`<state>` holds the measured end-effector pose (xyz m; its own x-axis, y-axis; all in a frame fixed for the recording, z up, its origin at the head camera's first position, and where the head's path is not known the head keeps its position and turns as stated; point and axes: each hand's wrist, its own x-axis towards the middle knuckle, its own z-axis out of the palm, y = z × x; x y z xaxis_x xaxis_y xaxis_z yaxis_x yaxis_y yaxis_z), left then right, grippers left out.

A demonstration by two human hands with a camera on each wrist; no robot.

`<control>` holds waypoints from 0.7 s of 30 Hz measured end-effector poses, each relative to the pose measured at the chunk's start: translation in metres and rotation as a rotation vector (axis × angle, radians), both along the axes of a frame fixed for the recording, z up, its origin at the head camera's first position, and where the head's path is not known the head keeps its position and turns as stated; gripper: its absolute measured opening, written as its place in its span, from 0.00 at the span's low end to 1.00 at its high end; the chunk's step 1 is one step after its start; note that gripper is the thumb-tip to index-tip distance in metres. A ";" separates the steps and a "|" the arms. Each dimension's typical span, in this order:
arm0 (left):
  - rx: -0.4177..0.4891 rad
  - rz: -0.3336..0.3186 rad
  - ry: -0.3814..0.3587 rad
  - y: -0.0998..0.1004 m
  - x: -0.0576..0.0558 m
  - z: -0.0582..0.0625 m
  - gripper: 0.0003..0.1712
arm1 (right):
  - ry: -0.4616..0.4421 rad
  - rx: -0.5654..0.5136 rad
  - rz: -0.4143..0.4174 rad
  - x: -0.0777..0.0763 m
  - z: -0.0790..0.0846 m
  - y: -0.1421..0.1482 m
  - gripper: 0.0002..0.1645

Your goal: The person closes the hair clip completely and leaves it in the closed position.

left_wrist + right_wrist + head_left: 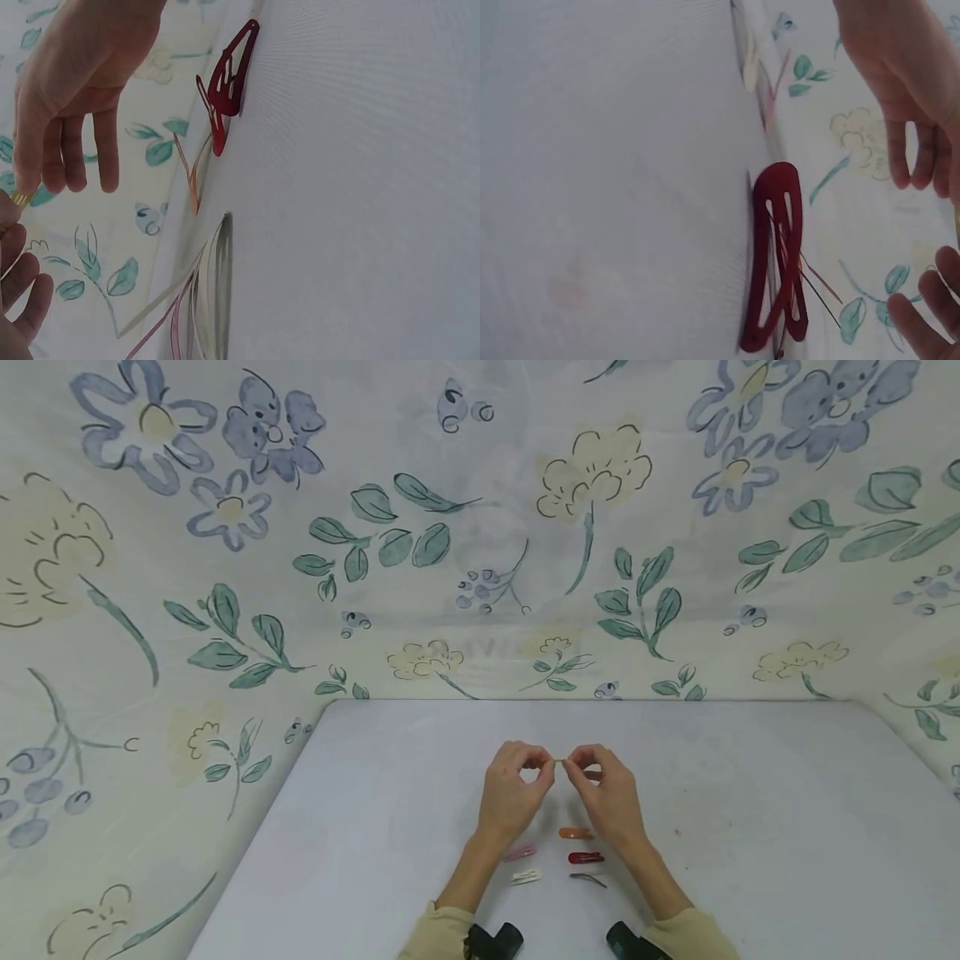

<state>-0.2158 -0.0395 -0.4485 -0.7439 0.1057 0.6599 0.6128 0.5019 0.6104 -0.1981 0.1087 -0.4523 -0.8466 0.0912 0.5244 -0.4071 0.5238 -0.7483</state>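
Note:
My left hand (513, 789) and right hand (603, 789) meet above the white table, fingertips close together. Between them they pinch a small yellow hair clip (559, 761), each hand at one end; most of it is hidden by fingers. In the left wrist view a slotted bit of the yellow clip (21, 199) shows between the fingertips. On the table below lie an orange snap clip (575, 833), a red snap clip (586, 857) and a dark, thin clip (588, 879). To their left are a pink clip (519, 852) and white clips (526, 877).
The white table (360, 810) reaches back to a flower-printed cloth (510, 527), which also surrounds its sides. Black wrist devices (495, 941) are strapped to both forearms, near the front of the head view.

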 end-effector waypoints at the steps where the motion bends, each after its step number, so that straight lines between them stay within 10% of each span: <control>1: 0.022 -0.016 -0.024 0.000 0.000 0.000 0.04 | -0.014 -0.006 0.012 0.000 0.000 0.001 0.07; 21: 0.281 -0.161 -0.427 -0.008 0.001 0.009 0.03 | -0.098 -0.044 0.086 -0.003 0.001 0.007 0.05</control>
<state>-0.2145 -0.0478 -0.4394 -0.9411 0.1037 0.3219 0.3369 0.2030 0.9194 -0.2015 0.1158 -0.4516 -0.8991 0.0372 0.4362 -0.3732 0.4556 -0.8082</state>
